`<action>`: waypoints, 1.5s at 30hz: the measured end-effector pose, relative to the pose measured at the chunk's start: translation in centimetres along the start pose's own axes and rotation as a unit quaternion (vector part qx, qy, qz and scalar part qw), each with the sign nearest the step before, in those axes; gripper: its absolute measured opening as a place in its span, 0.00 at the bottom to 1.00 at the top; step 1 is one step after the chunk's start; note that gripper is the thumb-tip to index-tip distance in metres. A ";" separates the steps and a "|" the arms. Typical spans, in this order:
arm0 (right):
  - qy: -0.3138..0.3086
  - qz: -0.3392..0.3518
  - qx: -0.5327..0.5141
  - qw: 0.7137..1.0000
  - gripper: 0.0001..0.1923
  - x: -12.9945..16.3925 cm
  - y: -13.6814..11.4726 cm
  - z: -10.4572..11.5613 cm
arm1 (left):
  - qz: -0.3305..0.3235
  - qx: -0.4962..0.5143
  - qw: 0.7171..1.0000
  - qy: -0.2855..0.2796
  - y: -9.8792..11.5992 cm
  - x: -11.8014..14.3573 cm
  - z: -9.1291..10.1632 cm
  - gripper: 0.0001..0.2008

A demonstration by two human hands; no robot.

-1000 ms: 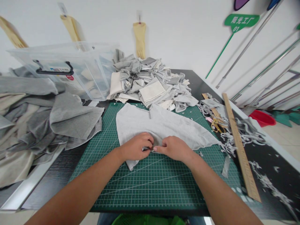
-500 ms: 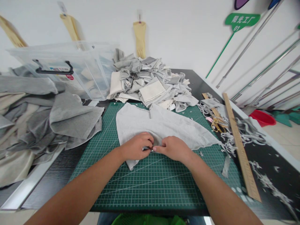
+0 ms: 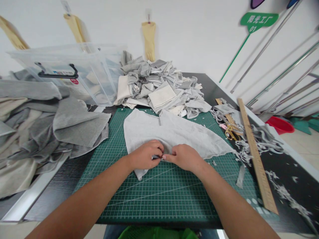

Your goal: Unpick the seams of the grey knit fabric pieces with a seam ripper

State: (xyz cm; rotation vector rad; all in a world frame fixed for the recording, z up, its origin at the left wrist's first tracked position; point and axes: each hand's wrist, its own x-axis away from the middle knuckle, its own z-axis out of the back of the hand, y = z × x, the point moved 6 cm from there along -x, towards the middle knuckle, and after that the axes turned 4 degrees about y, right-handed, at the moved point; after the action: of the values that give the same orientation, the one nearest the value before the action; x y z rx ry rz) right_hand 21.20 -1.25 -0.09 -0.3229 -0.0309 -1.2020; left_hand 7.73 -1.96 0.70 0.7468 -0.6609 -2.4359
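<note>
A light grey piece of fabric [image 3: 174, 132] lies spread on the green cutting mat [image 3: 159, 196]. My left hand [image 3: 144, 156] and my right hand [image 3: 185, 157] meet at its near edge, fingertips together. Both pinch the cloth there, and a small dark metal object shows between the fingertips; what it is cannot be told.
A heap of grey and cream cloth pieces [image 3: 159, 86] lies behind the mat. More grey fabric [image 3: 50, 126] is piled at the left beside a clear plastic bin [image 3: 69, 73]. At the right lie a wooden ruler [image 3: 256, 156], gold scissors [image 3: 230, 132] and fabric trimmings [image 3: 261, 142].
</note>
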 end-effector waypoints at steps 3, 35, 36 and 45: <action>0.001 -0.002 0.000 1.000 0.32 0.0 0.0 0.1 | 0.003 -0.002 1.000 -0.002 0.0 0.0 0.0 0.05; 0.015 0.003 -0.015 1.000 0.31 0.0 -0.1 -0.1 | 0.010 0.020 1.000 0.002 -0.4 0.2 0.4 0.07; 0.013 0.002 -0.016 1.000 0.31 0.0 -0.1 -0.1 | 0.012 0.022 1.000 0.003 -0.4 0.3 0.5 0.06; 0.016 0.002 -0.016 1.000 0.30 0.0 -0.3 -0.1 | 0.021 0.013 1.000 -0.003 -0.5 0.2 0.3 0.04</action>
State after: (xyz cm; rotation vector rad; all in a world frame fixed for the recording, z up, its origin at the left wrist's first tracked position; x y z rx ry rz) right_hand 20.92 -1.35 -0.10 -0.3310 0.0161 -1.2052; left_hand 7.22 -1.65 0.60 0.7277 -0.7046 -2.3970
